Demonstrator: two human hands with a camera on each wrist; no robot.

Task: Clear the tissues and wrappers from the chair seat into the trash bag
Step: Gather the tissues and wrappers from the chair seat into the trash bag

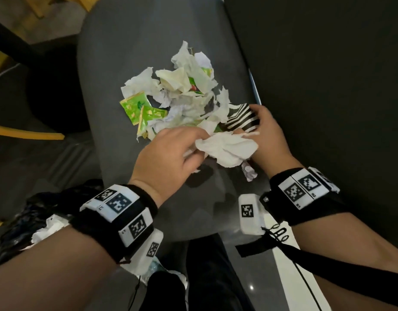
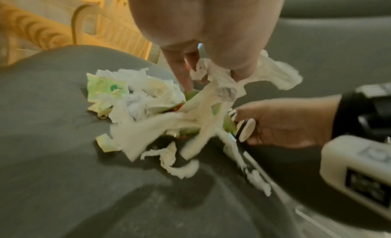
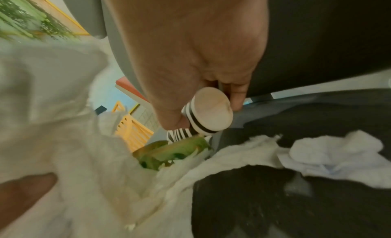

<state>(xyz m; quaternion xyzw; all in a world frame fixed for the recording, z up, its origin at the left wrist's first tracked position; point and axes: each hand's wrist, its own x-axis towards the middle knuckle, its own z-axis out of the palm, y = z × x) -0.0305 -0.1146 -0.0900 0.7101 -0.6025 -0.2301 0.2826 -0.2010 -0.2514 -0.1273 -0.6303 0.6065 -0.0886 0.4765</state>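
Grey and softly padded, the chair seat point(image 1: 108, 70) fills the middle of the head view, with its dark backrest point(image 1: 328, 75) rising on the right and yellow wooden furniture point(image 1: 29, 133) on the floor to the left. We see a loose heap of crumpled white tissues point(image 1: 189, 86) in the centre of the seat, mixed with shiny green wrappers point(image 1: 135, 105) that lie along the heap's left and near edges. One small tissue ball point(image 1: 249, 173) sits apart on the seat, near the right wrist. At the near side of the heap, our left hand point(image 1: 171, 158) curls its fingers around a large white tissue point(image 1: 227, 147) and holds it just above the seat; the left wrist view shows the paper bunched under the fingertips and trailing toward the pile. Just to the right, touching the same cluster, our right hand point(image 1: 267, 131) wraps its thumb and fingers around a crushed black-and-white striped paper cup point(image 1: 242, 117), whose round pale base faces the right wrist camera. Both wrists carry black bands with white coded markers. At the near left, below the left forearm, the black trash bag point(image 1: 20, 225) sits beside the chair with white tissues showing inside its mouth.
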